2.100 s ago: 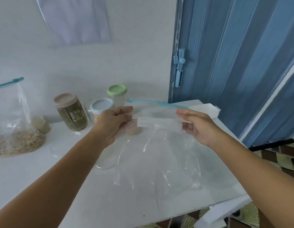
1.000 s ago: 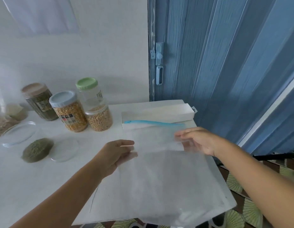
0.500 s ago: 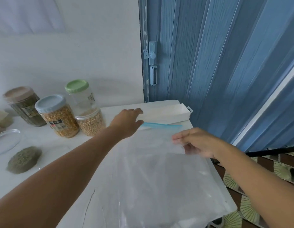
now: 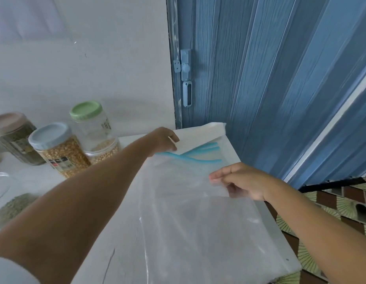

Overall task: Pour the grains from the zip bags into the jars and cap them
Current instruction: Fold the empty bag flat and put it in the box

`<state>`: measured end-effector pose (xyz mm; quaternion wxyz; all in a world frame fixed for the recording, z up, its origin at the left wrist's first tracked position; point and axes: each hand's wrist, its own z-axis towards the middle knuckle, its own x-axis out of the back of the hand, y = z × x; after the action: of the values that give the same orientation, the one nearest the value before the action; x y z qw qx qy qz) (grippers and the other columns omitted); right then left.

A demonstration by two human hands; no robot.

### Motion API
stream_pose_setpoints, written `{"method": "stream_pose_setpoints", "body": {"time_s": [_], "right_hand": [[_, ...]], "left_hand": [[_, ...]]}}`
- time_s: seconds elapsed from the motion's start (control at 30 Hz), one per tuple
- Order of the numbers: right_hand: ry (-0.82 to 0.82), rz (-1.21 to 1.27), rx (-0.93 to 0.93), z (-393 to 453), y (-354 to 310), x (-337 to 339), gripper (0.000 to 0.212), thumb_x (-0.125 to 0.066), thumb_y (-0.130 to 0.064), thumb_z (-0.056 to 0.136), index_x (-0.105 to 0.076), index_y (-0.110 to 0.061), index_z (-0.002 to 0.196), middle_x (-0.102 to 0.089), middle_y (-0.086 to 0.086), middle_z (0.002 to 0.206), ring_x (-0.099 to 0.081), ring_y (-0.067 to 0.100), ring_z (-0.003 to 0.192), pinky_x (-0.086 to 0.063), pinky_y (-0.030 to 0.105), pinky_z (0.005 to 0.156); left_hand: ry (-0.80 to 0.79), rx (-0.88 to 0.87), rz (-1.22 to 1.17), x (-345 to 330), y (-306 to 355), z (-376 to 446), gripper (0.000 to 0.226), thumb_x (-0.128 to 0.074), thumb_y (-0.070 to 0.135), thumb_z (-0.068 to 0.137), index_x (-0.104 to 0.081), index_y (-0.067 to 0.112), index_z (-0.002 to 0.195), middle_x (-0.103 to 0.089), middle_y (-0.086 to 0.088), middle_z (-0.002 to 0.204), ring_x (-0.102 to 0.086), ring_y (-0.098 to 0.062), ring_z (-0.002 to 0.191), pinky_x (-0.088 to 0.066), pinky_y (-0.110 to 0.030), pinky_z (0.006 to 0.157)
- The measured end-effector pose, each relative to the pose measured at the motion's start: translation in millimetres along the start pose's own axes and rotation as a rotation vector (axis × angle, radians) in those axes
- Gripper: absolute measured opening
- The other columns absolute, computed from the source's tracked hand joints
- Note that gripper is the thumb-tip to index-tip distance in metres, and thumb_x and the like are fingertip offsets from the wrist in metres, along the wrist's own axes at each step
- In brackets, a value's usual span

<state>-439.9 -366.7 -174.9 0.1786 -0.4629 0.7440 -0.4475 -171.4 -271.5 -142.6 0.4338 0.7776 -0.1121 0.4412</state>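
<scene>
White table (image 4: 120, 232): right hand (image 4: 245, 184) pinches seemingly empty bag (image 4: 188, 212).

No text you can read here. The blue-lidded jar (image 4: 59, 150) carries a label with red and dark print, the green-lidded jar (image 4: 92, 126) a pale one, the brown-lidded jar (image 4: 14, 138) another; all too blurred.

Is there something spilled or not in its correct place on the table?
Yes. A loose pile of greenish grains lies at the left edge of the white table, outside the capped jars. Whether it sits directly on the table or in a clear bag, the picture cannot show. Nothing else stands out.
</scene>
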Motion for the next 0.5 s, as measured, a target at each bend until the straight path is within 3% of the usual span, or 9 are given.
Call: {"method": "stream_pose_setpoints", "body": {"time_s": [0.1,0.33,0.43,0.5], "right_hand": [[0.029,-0.022,0.006,3.5,-2.8,-2.9,0.029,-0.060,0.001,0.099,-0.082,-0.017,0.106,-0.066,0.003,0.082,-0.050,0.012,0.053,-0.053,0.023,0.055],[0.087,-0.118,-0.005,4.9,-9.0,-1.7,0.033,-0.055,0.003,0.097,-0.081,-0.015,0.105,-0.061,0.003,0.073,-0.045,0.014,0.050,-0.048,0.021,0.049],[0.152,-0.101,0.014,8.8,-14.5,0.7,0.036,-0.049,0.006,0.097,-0.079,-0.014,0.106,-0.064,-0.008,0.054,-0.044,0.017,0.051,-0.048,0.020,0.047],[0.172,-0.112,0.026,13.4,-19.4,0.9,0.038,-0.048,0.008,0.097,-0.078,-0.013,0.106,-0.067,-0.002,0.061,-0.045,0.018,0.051,-0.047,0.023,0.049]], "left_hand": [[0.048,-0.078,0.071,11.0,7.1,7.1,0.029,-0.075,0.011,0.088,-0.075,0.026,0.113,-0.065,0.000,0.109,-0.060,-0.019,0.096,-0.042,-0.022,0.069],[0.098,-0.118,0.105,30.1,10.6,14.8,0.036,-0.076,0.009,0.092,-0.071,0.024,0.124,-0.064,-0.004,0.120,-0.060,-0.023,0.110,-0.043,-0.025,0.094],[0.149,-0.238,0.216,36.0,10.8,6.0,0.038,-0.069,0.010,0.097,-0.066,0.025,0.132,-0.062,0.000,0.110,-0.057,-0.018,0.103,-0.039,-0.022,0.091],[0.165,-0.307,0.232,34.2,10.1,-3.7,0.037,-0.066,0.012,0.099,-0.065,0.028,0.133,-0.063,0.001,0.107,-0.058,-0.018,0.099,-0.038,-0.023,0.089]]}}
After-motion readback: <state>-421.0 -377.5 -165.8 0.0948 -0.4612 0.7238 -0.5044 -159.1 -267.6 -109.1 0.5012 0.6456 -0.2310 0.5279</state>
